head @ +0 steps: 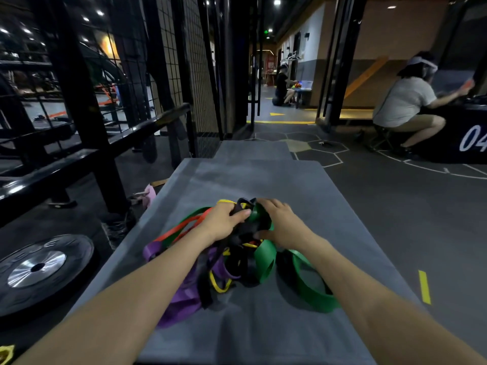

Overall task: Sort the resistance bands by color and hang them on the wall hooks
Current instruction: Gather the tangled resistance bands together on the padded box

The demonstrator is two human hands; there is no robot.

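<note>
A tangled heap of resistance bands lies on a grey mat (263, 333). In it are wide green bands (311, 288), purple bands (181, 299), a red band (181, 229), thin yellow bands (218, 285) and black bands (237, 262). My left hand (224, 221) grips a bunch of black bands at the far side of the heap. My right hand (282, 222) lies on the heap beside it, fingers curled over green and black bands. No wall hooks are in sight.
A black weight plate (39, 270) lies on the floor to the left, next to a black metal rack (87, 143) and wire mesh wall (184, 61). A person crouches at the far right (405, 106); another sits down the corridor (283, 85).
</note>
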